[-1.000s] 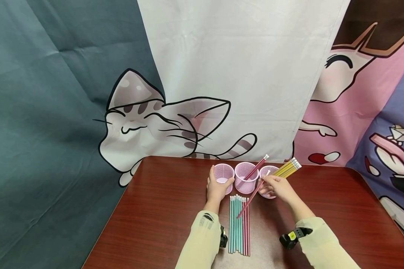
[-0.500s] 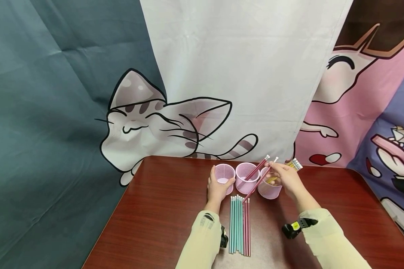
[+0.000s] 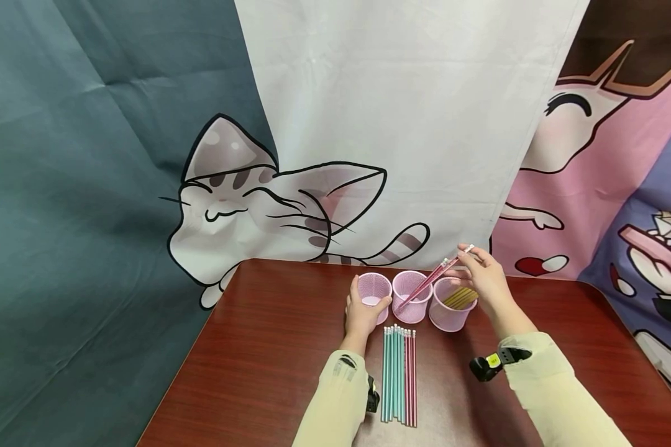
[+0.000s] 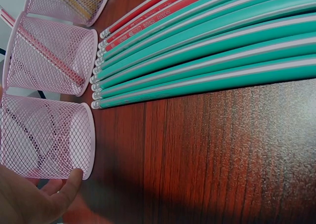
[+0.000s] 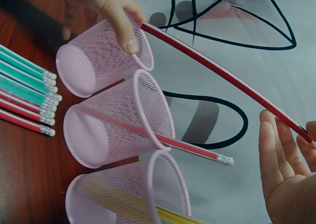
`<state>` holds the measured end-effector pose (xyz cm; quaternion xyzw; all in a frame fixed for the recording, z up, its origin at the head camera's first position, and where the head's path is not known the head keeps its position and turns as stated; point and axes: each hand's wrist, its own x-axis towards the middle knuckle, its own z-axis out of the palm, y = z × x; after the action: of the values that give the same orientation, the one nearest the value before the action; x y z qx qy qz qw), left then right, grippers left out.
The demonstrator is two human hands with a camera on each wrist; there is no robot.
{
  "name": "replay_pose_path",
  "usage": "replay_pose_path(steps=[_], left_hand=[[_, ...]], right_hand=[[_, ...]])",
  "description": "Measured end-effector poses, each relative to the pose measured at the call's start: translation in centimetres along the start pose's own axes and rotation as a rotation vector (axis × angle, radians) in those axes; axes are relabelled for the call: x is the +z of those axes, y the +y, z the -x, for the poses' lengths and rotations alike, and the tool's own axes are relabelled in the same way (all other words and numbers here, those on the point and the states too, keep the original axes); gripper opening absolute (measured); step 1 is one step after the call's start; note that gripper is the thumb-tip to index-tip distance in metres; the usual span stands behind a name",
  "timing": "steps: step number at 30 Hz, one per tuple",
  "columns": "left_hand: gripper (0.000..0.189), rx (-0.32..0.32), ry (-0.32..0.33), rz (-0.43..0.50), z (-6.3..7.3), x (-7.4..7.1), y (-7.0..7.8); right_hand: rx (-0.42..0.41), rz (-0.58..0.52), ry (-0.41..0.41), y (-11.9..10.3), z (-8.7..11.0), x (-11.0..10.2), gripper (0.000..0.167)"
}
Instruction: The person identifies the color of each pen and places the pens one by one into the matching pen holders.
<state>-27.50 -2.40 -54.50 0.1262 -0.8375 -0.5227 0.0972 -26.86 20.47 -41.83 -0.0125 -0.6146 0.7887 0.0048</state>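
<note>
My left hand grips the left pink mesh cup, its thumb near the rim in the head view. My right hand pinches a red pencil by its eraser end, above the right cup. That pencil slants down to the left, its lower end overlapping the middle mesh cup in the head view. Inside the middle cup leans another red pencil, eraser up. Yellow pencils stand tilted in the right mesh cup. The three cups stand side by side.
In front of the cups, several green pencils and a few red pencils lie in a row on the brown table, erasers toward the cups. A printed cloth hangs behind the table's far edge.
My right hand has risen and moved back and right, lifting the red pencil from over the row toward the middle cup. The left hand keeps its hold on the left cup.
</note>
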Motion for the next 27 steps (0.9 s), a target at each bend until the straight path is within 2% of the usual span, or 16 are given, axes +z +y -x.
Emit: replay_pose_path(steps=[8,13,15,22,23,27], left_hand=[[0.095,0.011,-0.001,0.005,0.0,-0.1,-0.1],[0.095,0.01,0.0,0.01,0.0,-0.1,-0.1],[0.095,0.011,0.0,0.007,0.0,-0.1,-0.1],[0.095,0.009,0.004,-0.004,0.1,0.0,0.0],[0.095,0.01,0.005,-0.004,0.1,0.0,0.0],[0.095,0.01,0.008,-0.002,0.1,0.0,0.1]], right_hand=[[-0.03,-0.026,0.117,-0.7,-0.8,0.3,0.009],[-0.033,-0.012,0.142,-0.2,-1.2,0.1,0.005],[-0.018,0.014,0.158,0.3,-1.4,0.0,0.007],[0.012,0.114,0.145,4.3,-3.6,-2.4,0.014],[0.013,0.111,0.143,4.6,-3.7,-2.4,0.012],[0.007,0.219,0.154,5.3,-3.4,-1.9,0.014]])
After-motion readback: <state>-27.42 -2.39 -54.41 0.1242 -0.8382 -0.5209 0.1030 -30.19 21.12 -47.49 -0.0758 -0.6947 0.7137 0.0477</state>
